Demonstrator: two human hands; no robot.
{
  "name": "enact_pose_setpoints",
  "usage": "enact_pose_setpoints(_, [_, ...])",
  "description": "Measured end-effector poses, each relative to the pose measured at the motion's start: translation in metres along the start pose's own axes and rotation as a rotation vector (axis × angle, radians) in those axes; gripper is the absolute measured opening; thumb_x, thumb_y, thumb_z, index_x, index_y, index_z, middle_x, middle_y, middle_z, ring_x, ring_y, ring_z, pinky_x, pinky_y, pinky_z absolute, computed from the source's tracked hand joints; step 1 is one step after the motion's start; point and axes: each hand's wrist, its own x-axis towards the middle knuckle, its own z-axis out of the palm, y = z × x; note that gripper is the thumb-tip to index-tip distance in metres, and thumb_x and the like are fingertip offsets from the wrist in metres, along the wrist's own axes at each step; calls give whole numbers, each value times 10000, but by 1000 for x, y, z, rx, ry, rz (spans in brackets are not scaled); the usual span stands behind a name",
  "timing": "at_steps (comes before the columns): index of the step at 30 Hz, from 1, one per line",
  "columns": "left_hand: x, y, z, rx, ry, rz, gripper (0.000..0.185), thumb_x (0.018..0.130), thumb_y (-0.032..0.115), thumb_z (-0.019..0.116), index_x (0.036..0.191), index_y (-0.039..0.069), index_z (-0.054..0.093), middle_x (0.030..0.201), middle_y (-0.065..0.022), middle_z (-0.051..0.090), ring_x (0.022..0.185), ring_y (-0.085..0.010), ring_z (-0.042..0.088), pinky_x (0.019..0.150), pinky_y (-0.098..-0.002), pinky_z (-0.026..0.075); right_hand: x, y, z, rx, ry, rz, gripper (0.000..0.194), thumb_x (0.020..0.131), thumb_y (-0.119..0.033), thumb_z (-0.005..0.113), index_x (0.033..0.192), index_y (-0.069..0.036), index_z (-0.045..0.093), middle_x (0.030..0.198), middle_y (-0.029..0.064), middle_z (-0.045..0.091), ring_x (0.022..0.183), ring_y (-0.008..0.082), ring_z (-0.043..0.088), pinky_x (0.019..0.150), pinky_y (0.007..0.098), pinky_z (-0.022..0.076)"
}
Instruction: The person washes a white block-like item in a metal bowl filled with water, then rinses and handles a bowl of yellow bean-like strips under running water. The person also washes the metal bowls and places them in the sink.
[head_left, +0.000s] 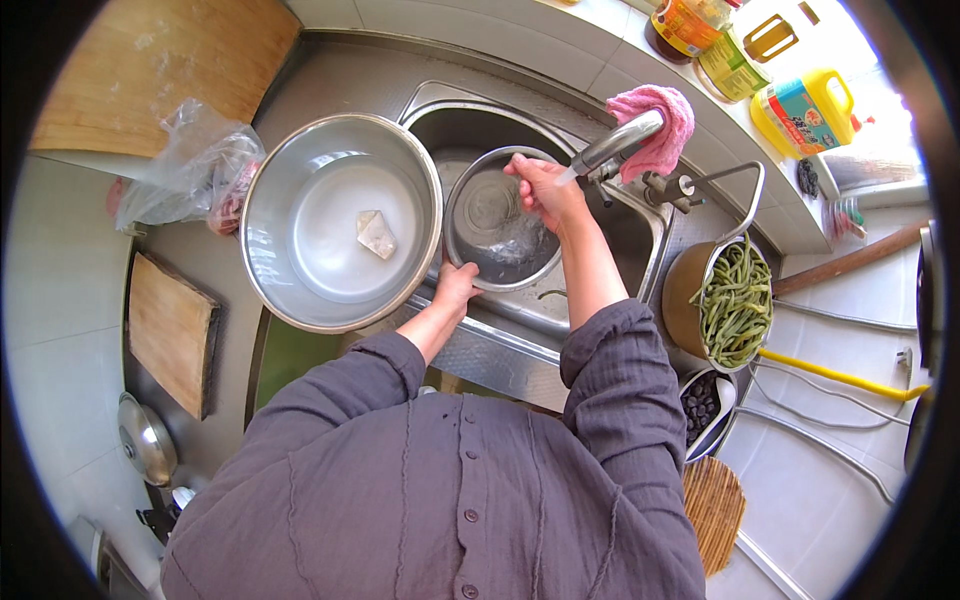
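My left hand (456, 289) grips the near rim of a small stainless steel basin (480, 240), its thumb over the edge and some fingers hidden beneath. That basin sits tilted in the sink (517, 306), with water moving inside it. Above the basin is my right hand (551, 191), its fingers curled and no object visible in them. The chrome faucet (619, 141) runs water onto this hand near the wrist. To the left, a large metal basin (330, 277) rests partly over the sink edge. Cloudy liquid and a pale angular piece (376, 234) are inside it.
A pink cloth (667, 135) hangs around the faucet. Right of the sink stand a pot of green beans (739, 304) and a container of dark pieces (701, 405). Plastic bags (195, 161) and a wooden board (171, 334) lie left. Bottles (802, 112) line the sill.
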Motion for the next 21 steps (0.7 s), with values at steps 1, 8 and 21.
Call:
enact_pose_setpoints(1, [0,-1,-2,-35,-3,-33,590,736,-10,449,1289,104,276,1145,-145,467,969,-283,563,742,-462,534,0,1,-2,-25,0,-20,182,880,-231,546,868,-69,628,580,-28,514,485,54,470,454,196,398])
enact_pose_setpoints(8, [11,14,-16,-230,-169,-439,282,728,-8,465,999,-80,441,976,-197,548,866,-325,600,763,-473,540,-20,13,-30,-622,189,-186,255,815,-107,511,1025,3,604,795,98,646,697,167,615,676,288,486])
enact_pose_setpoints(21, [-18,15,11,-2,-47,-269,299,772,9,467,1051,-99,464,986,-186,576,863,-288,621,698,-388,561,-89,-50,-54,-981,717,-315,245,818,-211,546,938,-24,647,729,125,656,675,172,640,658,300,483])
